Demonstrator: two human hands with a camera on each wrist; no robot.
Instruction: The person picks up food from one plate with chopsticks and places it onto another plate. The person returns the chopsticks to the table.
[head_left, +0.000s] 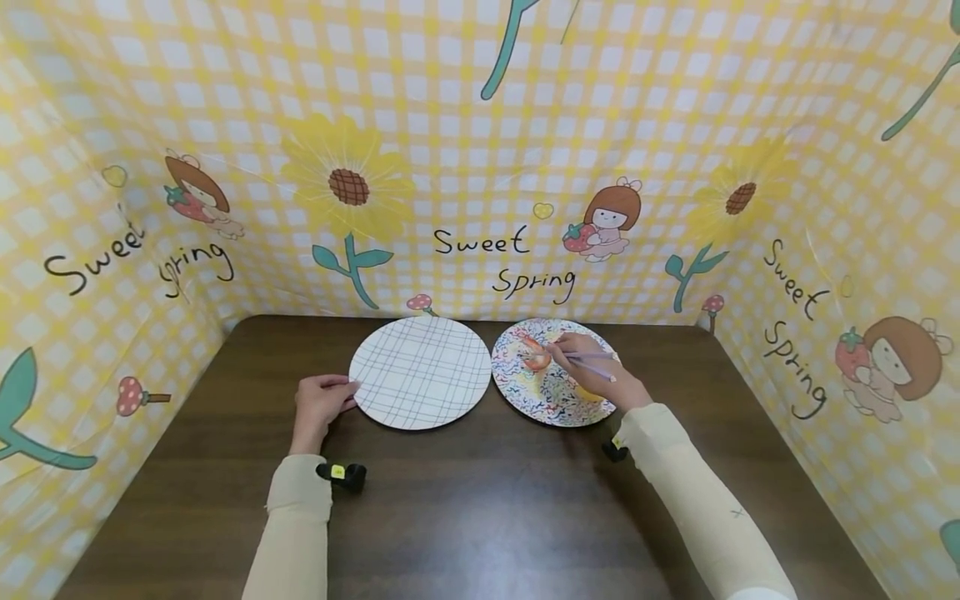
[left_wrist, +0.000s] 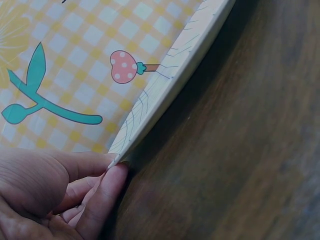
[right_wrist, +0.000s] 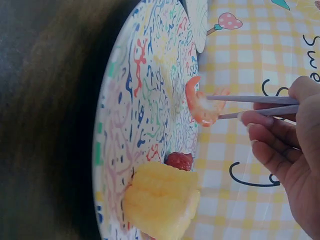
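A white plate with blue crossing lines [head_left: 420, 372] lies at the left. My left hand [head_left: 321, 402] pinches its left rim between thumb and fingers, as the left wrist view shows closely. My right hand [head_left: 588, 362] is over the multicoloured squiggle-patterned plate [head_left: 555, 396]. It holds a pair of light purple chopsticks [right_wrist: 255, 100], and their tips grip an orange-and-white shrimp [right_wrist: 204, 109] above that plate. A chunk of yellow corn [right_wrist: 160, 200] sits on the patterned plate, with a small dark-red wrinkled piece [right_wrist: 179, 161] beside it.
Both plates stand side by side near the back edge of the dark brown table [head_left: 450, 517]. Yellow checked cloth [head_left: 465, 167] hangs behind and on both sides. A black wrist camera [head_left: 345, 477] sits at the left cuff.
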